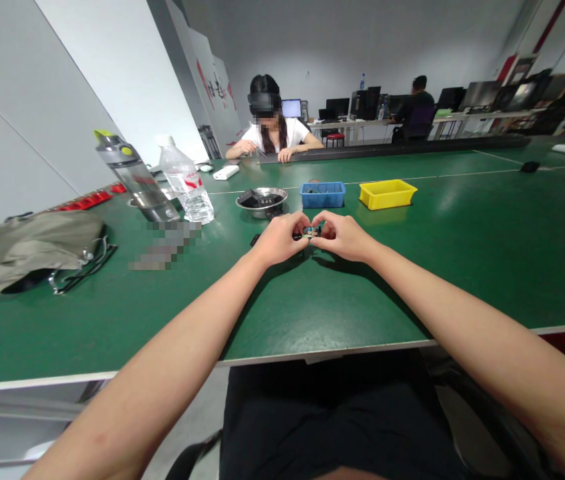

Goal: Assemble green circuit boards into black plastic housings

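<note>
Now, on the left, a clear plastic bottle (190, 190) is flanked by a grey tumbler (137, 177), with a rumpled olive bag (32, 243) laid nearby! Across the green table (487, 253), a headset (264, 103) is worn by a co-worker (294, 130).

Head cam, fwd/down @ green tbl (282, 320)

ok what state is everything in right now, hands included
Left hand: fingers curled, pinching the small part
Right hand: fingers curled, on the same part
Small part: held between both hands
Metal bowl: upright, holding a black piece
Blue bin: upright, open-topped
Yellow bin: upright, open-topped
Clear bottle: standing, capped
Grey bag: slumped on the table
Far monitor: screen lit
</note>
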`<state>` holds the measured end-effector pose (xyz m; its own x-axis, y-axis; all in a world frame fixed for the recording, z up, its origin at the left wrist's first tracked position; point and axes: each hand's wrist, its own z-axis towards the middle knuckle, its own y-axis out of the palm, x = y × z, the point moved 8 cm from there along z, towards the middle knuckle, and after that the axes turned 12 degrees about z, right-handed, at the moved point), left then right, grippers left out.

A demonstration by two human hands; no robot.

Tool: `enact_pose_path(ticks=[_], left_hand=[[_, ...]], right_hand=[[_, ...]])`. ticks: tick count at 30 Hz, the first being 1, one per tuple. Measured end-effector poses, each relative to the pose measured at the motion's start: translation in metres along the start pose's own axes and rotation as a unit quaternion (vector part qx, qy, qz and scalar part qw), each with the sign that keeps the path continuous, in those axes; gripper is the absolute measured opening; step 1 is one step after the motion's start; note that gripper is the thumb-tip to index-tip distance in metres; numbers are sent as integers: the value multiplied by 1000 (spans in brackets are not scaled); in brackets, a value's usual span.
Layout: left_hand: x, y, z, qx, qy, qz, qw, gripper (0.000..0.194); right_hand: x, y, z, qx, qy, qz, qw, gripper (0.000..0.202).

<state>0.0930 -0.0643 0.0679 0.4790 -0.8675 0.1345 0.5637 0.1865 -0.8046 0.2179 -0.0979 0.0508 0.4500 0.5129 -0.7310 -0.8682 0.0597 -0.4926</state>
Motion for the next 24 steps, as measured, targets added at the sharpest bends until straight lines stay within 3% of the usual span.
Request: enact_pose_path(ticks=[15, 24], left_hand=[[-4, 1, 1, 7, 0, 1, 1000, 10], [0, 2, 1, 11, 10, 5, 1000, 5]], right_hand=[[1, -10, 1, 38, 3, -29, 999, 23], [9, -6, 3, 18, 17, -53, 998, 32]])
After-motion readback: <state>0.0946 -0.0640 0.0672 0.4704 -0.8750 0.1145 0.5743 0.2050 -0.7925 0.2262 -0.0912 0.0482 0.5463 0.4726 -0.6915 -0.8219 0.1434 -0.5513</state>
